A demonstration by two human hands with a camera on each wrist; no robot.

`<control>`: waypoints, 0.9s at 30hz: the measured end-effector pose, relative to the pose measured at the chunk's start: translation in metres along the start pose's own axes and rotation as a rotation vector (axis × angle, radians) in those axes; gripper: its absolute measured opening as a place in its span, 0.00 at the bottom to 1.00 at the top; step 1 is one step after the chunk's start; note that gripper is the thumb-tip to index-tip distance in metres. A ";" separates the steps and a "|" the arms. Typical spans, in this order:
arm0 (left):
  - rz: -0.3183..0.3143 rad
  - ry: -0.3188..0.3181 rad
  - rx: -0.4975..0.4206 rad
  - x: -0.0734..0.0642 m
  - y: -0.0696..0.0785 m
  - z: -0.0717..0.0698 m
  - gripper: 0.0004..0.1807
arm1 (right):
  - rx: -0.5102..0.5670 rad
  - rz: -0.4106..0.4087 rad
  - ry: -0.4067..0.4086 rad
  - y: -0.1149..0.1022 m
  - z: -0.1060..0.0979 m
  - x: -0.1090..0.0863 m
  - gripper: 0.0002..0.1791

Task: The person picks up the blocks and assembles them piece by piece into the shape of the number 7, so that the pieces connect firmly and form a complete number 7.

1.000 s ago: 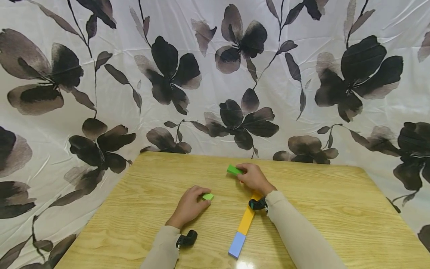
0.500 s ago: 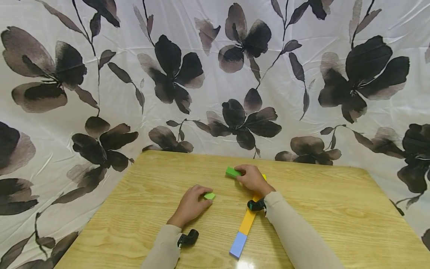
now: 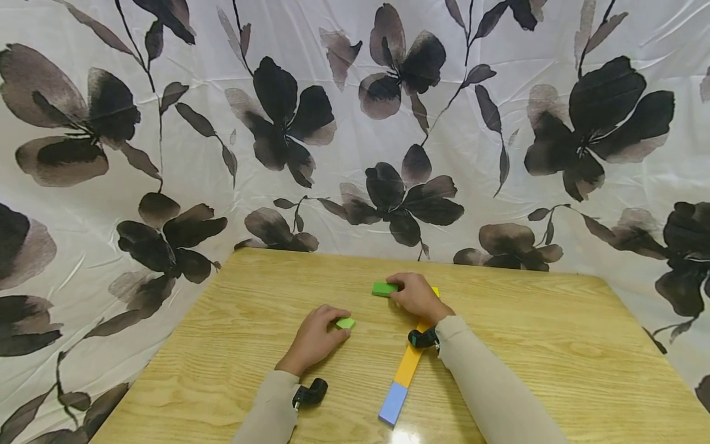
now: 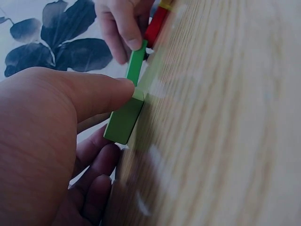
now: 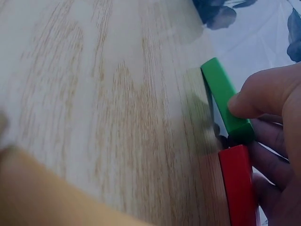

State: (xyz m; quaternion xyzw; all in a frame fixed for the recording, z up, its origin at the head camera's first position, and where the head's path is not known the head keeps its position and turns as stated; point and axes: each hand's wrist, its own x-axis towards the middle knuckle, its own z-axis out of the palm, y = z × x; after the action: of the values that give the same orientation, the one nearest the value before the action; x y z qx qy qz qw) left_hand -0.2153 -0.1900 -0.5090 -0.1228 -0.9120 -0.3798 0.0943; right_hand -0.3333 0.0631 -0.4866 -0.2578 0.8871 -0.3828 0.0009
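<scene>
My right hand (image 3: pixel 416 295) pinches a green rectangular block (image 3: pixel 383 289) between thumb and fingers toward the far side of the table. In the right wrist view, a red block (image 5: pixel 237 183) lies beside that hand's fingers, right by the green block's near end. The green block looks slightly tilted there, with a dark gap beneath part of it. My left hand (image 3: pixel 313 339) holds a lime-green block (image 4: pixel 124 117) by thumb and fingers, low at the tabletop. Its other fingers are loosely curled. In the head view, my right hand hides the red block.
On the wooden table (image 3: pixel 527 345), an orange block (image 3: pixel 408 365) and a blue block (image 3: pixel 393 404) form a slanting line, partly under my right wrist. A yellow block (image 3: pixel 435 291) shows behind the right hand. Floral cloth (image 3: pixel 333 154) hangs behind the table.
The green block in my right hand has turned from slanted to nearly level in the head view and come slightly nearer. My left hand and the lime-green block stay in place.
</scene>
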 end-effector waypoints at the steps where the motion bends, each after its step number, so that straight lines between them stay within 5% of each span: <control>1: -0.002 0.001 0.001 0.000 0.000 0.000 0.18 | -0.006 0.000 -0.002 0.000 0.000 0.000 0.21; 27: -0.005 0.001 0.007 -0.001 0.000 0.001 0.18 | -0.016 0.026 -0.051 0.002 -0.007 -0.003 0.21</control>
State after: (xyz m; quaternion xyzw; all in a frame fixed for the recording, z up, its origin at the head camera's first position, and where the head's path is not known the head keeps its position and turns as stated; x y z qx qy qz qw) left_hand -0.2140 -0.1893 -0.5094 -0.1201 -0.9135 -0.3770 0.0942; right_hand -0.3331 0.0698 -0.4834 -0.2557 0.8932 -0.3689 0.0265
